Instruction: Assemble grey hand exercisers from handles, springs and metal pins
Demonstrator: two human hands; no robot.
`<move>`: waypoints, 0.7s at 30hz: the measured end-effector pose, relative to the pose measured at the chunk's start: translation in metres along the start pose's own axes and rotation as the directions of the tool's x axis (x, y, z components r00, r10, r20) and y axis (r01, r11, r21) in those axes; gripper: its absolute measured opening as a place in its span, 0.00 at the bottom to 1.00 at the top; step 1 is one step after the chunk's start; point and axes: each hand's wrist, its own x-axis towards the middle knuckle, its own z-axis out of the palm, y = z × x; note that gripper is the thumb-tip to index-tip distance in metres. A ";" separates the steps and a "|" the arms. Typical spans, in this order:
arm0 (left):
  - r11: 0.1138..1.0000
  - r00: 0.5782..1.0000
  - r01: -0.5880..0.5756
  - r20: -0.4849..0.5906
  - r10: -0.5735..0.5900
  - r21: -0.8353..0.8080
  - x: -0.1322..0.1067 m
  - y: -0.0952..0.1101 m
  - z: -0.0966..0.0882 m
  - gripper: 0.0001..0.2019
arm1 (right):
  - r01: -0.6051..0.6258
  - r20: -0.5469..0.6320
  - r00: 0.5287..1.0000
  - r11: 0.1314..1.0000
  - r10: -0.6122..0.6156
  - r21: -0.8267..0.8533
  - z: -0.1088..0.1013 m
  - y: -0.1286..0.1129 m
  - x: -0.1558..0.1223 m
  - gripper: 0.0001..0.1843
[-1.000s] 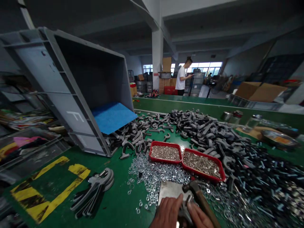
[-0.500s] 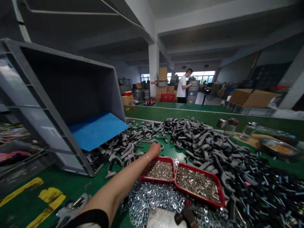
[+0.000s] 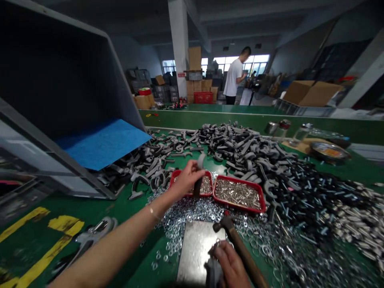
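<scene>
My left hand (image 3: 187, 180) is shut around a grey rubber-coated hook part (image 3: 201, 162) above the left red tray (image 3: 211, 186), which holds small metal pieces. My right hand (image 3: 231, 268) sits low in view against the wooden handle of a hammer (image 3: 237, 240), seemingly gripping it. Next to those fingers, a second grey part (image 3: 213, 273) with a metal ring lies at the edge of a steel plate (image 3: 195, 252). The hammer's head is raised above the plate's upper right corner.
A second red tray (image 3: 240, 207) adjoins the first. Steel washers (image 3: 183, 216), grey hook parts (image 3: 237, 144) and dark bolts (image 3: 309, 192) cover the green bench. A tilted grey crate (image 3: 60, 68) stands at left. A co-worker (image 3: 233, 78) stands far back.
My left hand has come back from the grey pile with a hook part, now above the tray. My right hand has entered view at the hammer, and the steel plate shows more fully.
</scene>
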 end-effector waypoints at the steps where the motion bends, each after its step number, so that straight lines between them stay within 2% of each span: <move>1: 0.983 0.993 0.093 0.088 -0.079 -0.161 -0.041 0.000 0.008 0.14 | 0.001 -0.026 1.000 1.000 -0.001 0.010 0.002 -0.001 -0.004 0.23; 3: 0.906 0.947 0.305 0.194 -0.255 -0.294 -0.118 -0.004 0.026 0.17 | 0.080 -0.046 0.996 0.995 -0.083 -0.060 0.002 -0.008 -0.007 0.22; 4: 0.880 0.930 0.358 0.201 -0.307 -0.311 -0.151 -0.008 0.034 0.19 | 0.135 -0.044 0.989 0.983 -0.141 -0.124 0.002 -0.012 -0.009 0.21; 5: 0.861 0.917 0.395 0.187 -0.351 -0.321 -0.178 -0.012 0.041 0.20 | 0.185 -0.034 0.980 0.964 -0.194 -0.190 0.003 -0.017 -0.011 0.21; 7: 0.848 0.909 0.418 0.142 -0.393 -0.327 -0.212 -0.018 0.050 0.22 | 0.250 0.006 0.966 0.921 -0.260 -0.298 0.004 -0.026 -0.017 0.20; 10: 0.852 0.913 0.406 0.123 -0.388 -0.331 -0.230 -0.018 0.054 0.24 | 0.313 0.073 0.948 0.869 -0.309 -0.383 0.009 -0.036 -0.031 0.18; 13: 0.864 0.916 0.400 0.131 -0.378 -0.305 -0.233 -0.007 0.054 0.24 | 0.371 0.107 0.926 0.819 -0.362 -0.438 0.013 -0.043 -0.043 0.16; 17: 0.910 0.928 0.368 0.133 -0.348 -0.192 -0.234 0.010 0.060 0.23 | 0.419 0.122 0.903 0.781 -0.412 -0.464 0.013 -0.050 -0.053 0.14; 21: 0.958 0.960 0.271 0.096 -0.262 -0.091 -0.236 0.020 0.061 0.21 | 0.441 0.110 0.889 0.767 -0.445 -0.466 0.008 -0.059 -0.063 0.12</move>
